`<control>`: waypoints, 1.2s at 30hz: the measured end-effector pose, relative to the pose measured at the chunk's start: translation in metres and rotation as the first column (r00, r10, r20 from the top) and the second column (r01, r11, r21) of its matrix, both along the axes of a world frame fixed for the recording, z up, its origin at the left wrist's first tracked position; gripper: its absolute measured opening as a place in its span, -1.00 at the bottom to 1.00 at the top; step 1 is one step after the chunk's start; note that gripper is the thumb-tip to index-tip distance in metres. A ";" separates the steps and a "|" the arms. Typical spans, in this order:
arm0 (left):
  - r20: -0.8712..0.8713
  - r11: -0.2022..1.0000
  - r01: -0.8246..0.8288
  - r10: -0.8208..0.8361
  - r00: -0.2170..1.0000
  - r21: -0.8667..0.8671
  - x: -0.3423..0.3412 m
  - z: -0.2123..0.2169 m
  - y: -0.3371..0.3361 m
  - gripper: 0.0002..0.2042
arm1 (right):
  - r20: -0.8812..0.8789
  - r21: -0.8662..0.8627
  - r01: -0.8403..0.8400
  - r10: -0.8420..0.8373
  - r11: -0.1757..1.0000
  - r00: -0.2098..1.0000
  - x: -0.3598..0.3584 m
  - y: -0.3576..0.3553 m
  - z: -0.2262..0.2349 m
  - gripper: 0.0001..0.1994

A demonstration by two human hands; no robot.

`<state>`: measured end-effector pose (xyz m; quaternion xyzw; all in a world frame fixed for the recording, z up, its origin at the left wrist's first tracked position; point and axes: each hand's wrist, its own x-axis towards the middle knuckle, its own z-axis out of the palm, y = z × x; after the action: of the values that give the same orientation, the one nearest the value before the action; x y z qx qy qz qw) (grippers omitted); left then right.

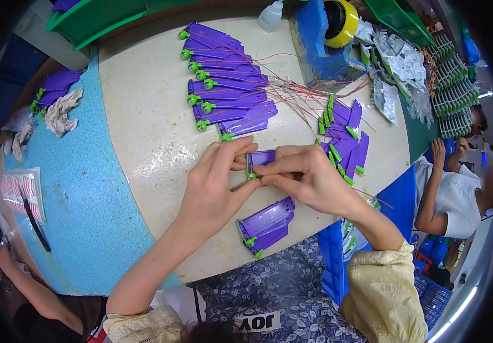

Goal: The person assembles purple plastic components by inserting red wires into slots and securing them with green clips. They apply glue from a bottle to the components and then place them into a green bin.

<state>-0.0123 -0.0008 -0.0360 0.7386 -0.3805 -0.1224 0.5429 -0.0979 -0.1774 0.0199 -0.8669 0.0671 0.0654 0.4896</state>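
Two bare hands meet over the middle of a pale, scuffed, stone-looking worktop (143, 114), both pinching the same small purple plastic piece (260, 158), a flat glossy panel with a bright green tab at its lower left corner. It sits just off the surface between the fingertips, right at the centre of the table. The left hand (215, 186) comes in from the lower edge with the forearm angled up to the right, thumb and forefinger closed on the piece's left edge, the other fingers curled under. The right hand (309, 177) reaches in from the right in a cream ruffled cuff, its fingers folded down over the top and right of the piece, gripping it too. Just below the hands lies a small stack of purple panels (266, 224), ribbed on one end with green clips; looks like two, maybe three, hard to tell. Up top there's a fanned row of finished purple panels (226, 83), roughly eight or nine, each with a green knob and thin red wires (309, 94) trailing off to the right. Another loose heap of purple and green parts (343, 140) sits right of the hands, too jumbled to count. A blue speckled mat (80, 188) covers the table's left side.
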 end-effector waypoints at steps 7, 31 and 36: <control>0.023 1.000 -0.004 0.004 1.000 -0.001 -0.002 -0.001 -0.001 -0.44 | 0.225 -0.018 -0.010 0.014 1.000 0.974 0.000 0.004 -0.019 -0.89; 0.536 0.971 0.213 -0.238 0.810 0.110 0.028 0.008 -0.012 -0.71 | 0.640 -0.124 0.702 -0.484 0.702 0.597 0.033 -0.105 0.029 -0.75; 0.486 0.958 0.270 -0.283 0.827 0.099 0.026 0.008 -0.017 -0.68 | 0.097 0.301 0.632 -0.682 0.715 0.725 0.039 -0.146 0.040 -0.77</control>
<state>0.0139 -0.0182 -0.0276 0.6892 -0.6080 -0.0110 0.3939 -0.0586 -0.3233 0.0600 -0.7197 0.3136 -0.1935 0.5884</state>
